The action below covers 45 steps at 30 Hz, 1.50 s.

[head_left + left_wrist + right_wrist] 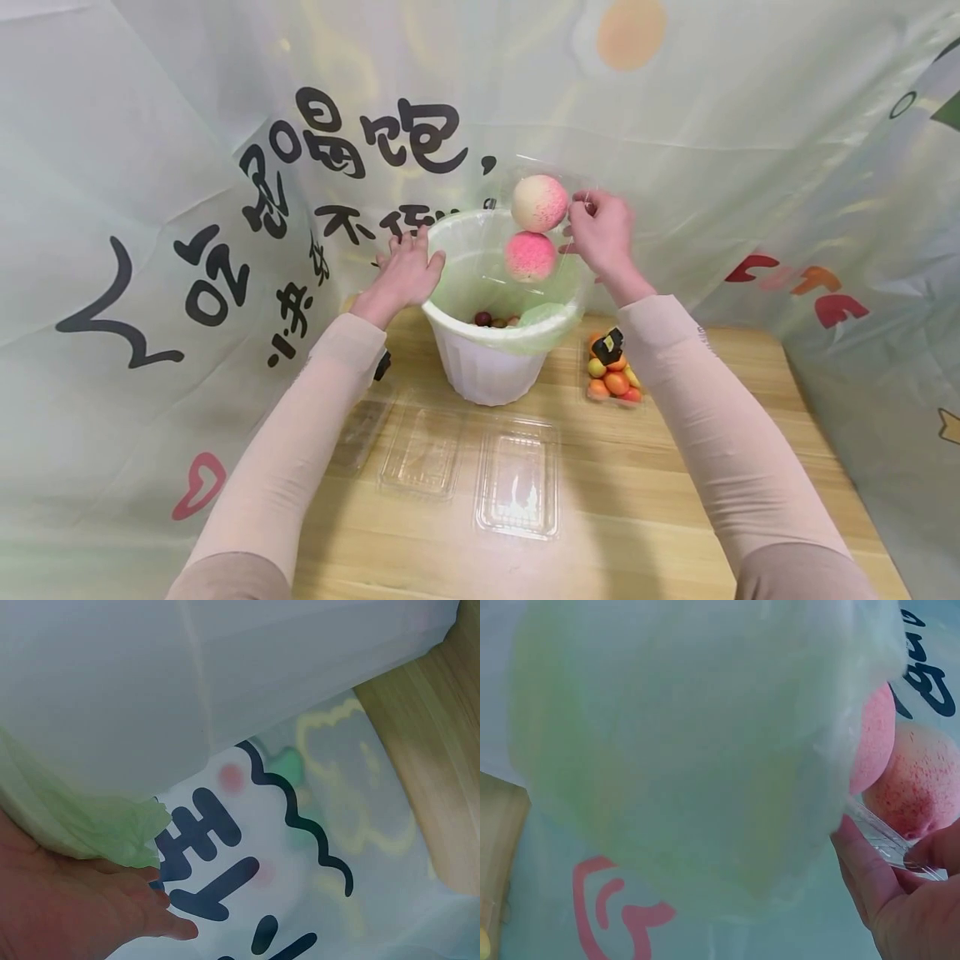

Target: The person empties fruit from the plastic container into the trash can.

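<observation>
My right hand (606, 237) pinches the edge of a clear plastic box (881, 838), tilted above the bucket's mouth. Two model peaches, a paler one (540, 202) and a pinker one (531, 257), are at the box, one over the other. Below them stands a white bucket (491, 375) with a pale green bag (551, 315) lining it and folded over its rim. My left hand (402, 271) rests on the rim's left side, its fingers extended over the bag. Deep in the bucket lie small dark round fruits (483, 318), partly hidden.
Clear plastic trays (519, 479) lie on the wooden table (622, 467) before the bucket. To its right, a clear box holds small orange and yellow fruits (617, 383), partly hidden by my right wrist camera (609, 345). Printed cloth (675, 125) stands around the table.
</observation>
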Motion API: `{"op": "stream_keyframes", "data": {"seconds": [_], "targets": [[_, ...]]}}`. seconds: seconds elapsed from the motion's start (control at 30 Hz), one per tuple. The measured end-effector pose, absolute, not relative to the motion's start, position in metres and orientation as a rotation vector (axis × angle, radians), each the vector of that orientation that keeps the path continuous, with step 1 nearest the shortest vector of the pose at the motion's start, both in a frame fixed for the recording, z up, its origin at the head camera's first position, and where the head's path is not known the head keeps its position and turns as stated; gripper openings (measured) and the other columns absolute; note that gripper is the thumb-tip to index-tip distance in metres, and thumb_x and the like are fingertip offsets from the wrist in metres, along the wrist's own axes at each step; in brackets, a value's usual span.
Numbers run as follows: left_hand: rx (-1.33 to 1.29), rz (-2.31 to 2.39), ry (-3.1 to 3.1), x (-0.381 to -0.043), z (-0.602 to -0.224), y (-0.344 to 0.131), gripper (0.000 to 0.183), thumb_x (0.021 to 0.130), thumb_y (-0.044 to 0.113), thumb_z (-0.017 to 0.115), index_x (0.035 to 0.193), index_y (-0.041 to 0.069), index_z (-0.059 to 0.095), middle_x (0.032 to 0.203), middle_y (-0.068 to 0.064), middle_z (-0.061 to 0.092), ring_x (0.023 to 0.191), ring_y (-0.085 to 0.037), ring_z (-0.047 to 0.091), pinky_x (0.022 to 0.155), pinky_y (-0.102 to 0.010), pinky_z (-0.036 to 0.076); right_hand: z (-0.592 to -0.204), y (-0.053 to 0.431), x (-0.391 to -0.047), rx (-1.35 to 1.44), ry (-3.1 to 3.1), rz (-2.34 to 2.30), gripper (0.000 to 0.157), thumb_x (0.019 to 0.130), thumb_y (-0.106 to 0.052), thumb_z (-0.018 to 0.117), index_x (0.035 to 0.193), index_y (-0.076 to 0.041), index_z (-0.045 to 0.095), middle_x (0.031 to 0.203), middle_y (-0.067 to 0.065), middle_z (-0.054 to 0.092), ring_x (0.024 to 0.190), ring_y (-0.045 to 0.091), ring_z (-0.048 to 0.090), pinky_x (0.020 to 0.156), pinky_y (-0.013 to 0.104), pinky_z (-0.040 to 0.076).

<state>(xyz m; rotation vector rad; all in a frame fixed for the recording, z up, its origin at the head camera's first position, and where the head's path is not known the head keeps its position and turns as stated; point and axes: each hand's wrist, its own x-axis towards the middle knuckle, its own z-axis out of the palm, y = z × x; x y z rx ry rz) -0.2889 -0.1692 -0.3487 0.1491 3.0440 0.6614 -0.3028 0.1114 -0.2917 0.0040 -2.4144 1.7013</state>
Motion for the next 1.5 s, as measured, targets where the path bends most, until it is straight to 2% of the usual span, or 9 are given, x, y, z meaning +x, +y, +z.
{"op": "stream_keyframes", "data": {"seconds": [0.17, 0.33, 0.47, 0.67, 0.87, 1.13, 1.27, 1.33, 1.5], "targets": [[0.151, 0.681, 3.056, -0.287, -0.348, -0.169, 0.071, 0.105, 0.045, 0.027, 0.16, 0.006, 0.005, 0.162, -0.03, 0.005, 0.15, -0.048, 0.0, 0.116, -0.069, 0.0, -0.293, 0.108, -0.302, 0.011, -2.377, 1.688, 0.041, 0.098, -0.014, 0.042, 0.133, -0.004, 0.06, 0.098, 0.008, 0.064, 0.087, 0.028, 0.068, 0.064, 0.033, 0.061], [0.148, 0.686, 3.061, -0.288, -0.348, -0.17, 0.071, 0.105, 0.046, 0.027, 0.16, 0.006, 0.005, 0.162, -0.03, 0.006, 0.15, -0.048, 0.0, 0.116, -0.069, 0.0, -0.295, 0.107, -0.303, 0.031, -2.347, 1.668, 0.042, 0.097, -0.012, 0.042, 0.134, -0.005, 0.061, 0.093, 0.004, 0.062, 0.086, 0.025, 0.067, 0.065, 0.033, 0.061], [0.148, 0.688, 3.055, -0.287, -0.348, -0.171, 0.071, 0.105, 0.046, 0.026, 0.16, 0.006, 0.004, 0.162, -0.031, 0.006, 0.15, -0.049, 0.0, 0.116, -0.069, -0.001, -0.297, 0.105, -0.304, 0.055, -2.33, 1.632, 0.042, 0.096, -0.011, 0.042, 0.133, -0.005, 0.062, 0.092, 0.006, 0.063, 0.086, 0.023, 0.066, 0.067, 0.035, 0.061], [0.148, 0.684, 3.047, -0.285, -0.347, -0.17, 0.071, 0.105, 0.046, 0.024, 0.16, 0.006, 0.002, 0.162, -0.031, 0.005, 0.15, -0.048, 0.0, 0.116, -0.069, 0.0, -0.299, 0.101, -0.303, 0.102, -2.309, 1.551, 0.043, 0.095, -0.011, 0.041, 0.131, -0.006, 0.063, 0.092, 0.009, 0.065, 0.076, 0.014, 0.065, 0.066, 0.036, 0.061], [0.15, 0.687, 3.048, -0.286, -0.348, -0.171, 0.071, 0.105, 0.046, 0.023, 0.16, 0.007, 0.001, 0.162, -0.031, 0.005, 0.15, -0.048, -0.001, 0.116, -0.069, -0.001, -0.299, 0.098, -0.302, 0.115, -2.27, 1.543, 0.042, 0.095, -0.011, 0.041, 0.13, -0.006, 0.064, 0.093, 0.008, 0.066, 0.074, 0.011, 0.063, 0.062, 0.029, 0.06], [0.149, 0.702, 3.049, -0.286, -0.347, -0.169, 0.071, 0.105, 0.047, 0.026, 0.16, 0.007, 0.004, 0.162, -0.03, 0.007, 0.15, -0.047, 0.0, 0.117, -0.068, 0.0, -0.301, 0.098, -0.3, 0.136, -2.251, 1.491, 0.04, 0.099, -0.017, 0.043, 0.131, -0.006, 0.063, 0.102, 0.017, 0.068, 0.073, 0.012, 0.063, 0.064, 0.023, 0.058], [0.155, 0.7, 3.049, -0.287, -0.348, -0.169, 0.071, 0.105, 0.047, 0.024, 0.16, 0.007, 0.003, 0.162, -0.031, 0.006, 0.15, -0.047, 0.0, 0.116, -0.069, 0.0, -0.301, 0.097, -0.301, 0.124, -2.241, 1.479, 0.04, 0.099, -0.017, 0.043, 0.131, -0.006, 0.063, 0.102, 0.016, 0.068, 0.075, 0.014, 0.064, 0.065, 0.023, 0.058], [0.157, 0.705, 3.048, -0.287, -0.349, -0.169, 0.071, 0.105, 0.046, 0.024, 0.16, 0.007, 0.002, 0.162, -0.031, 0.006, 0.15, -0.047, 0.0, 0.116, -0.069, 0.0, -0.301, 0.097, -0.302, 0.137, -2.25, 1.409, 0.039, 0.098, -0.015, 0.043, 0.13, -0.006, 0.065, 0.103, 0.015, 0.069, 0.079, 0.013, 0.063, 0.071, 0.022, 0.056], [0.155, 0.709, 3.052, -0.288, -0.349, -0.169, 0.071, 0.105, 0.046, 0.026, 0.16, 0.008, 0.003, 0.162, -0.031, 0.007, 0.15, -0.048, 0.0, 0.116, -0.069, 0.0, -0.301, 0.098, -0.303, 0.149, -2.255, 1.404, 0.038, 0.098, -0.012, 0.044, 0.129, -0.004, 0.065, 0.094, 0.008, 0.069, 0.075, 0.01, 0.061, 0.073, 0.023, 0.057]]}}
